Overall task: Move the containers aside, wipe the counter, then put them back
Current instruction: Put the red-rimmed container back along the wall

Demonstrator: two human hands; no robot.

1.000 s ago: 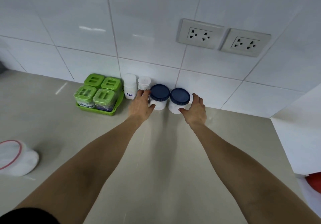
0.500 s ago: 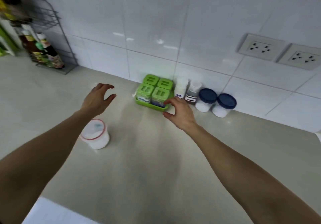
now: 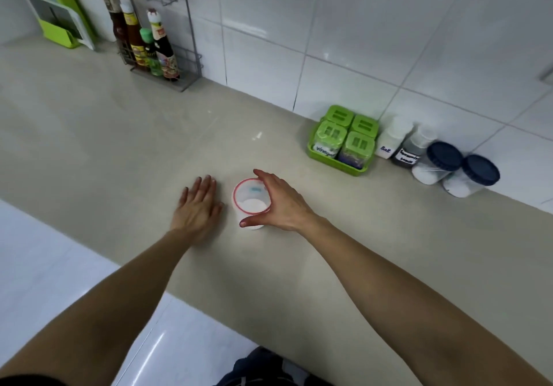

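A small white container with a red-rimmed lid stands in the middle of the beige counter. My right hand curls around its right side, thumb near its base and fingers over the rim. My left hand lies flat on the counter just left of it, fingers apart, holding nothing. Against the tiled wall at the right stand a green tray of lidded green boxes, a white salt bottle, a dark labelled bottle and two blue-lidded jars.
A wire rack of sauce bottles stands at the back left, beside a green and white box. The counter's front edge runs diagonally at lower left, with white floor below. A wall socket's corner shows at far right.
Both hands left the blue-lidded jars and swung left. The view turned left. My right hand now wraps the red-rimmed container and my left hand has come down flat beside it.
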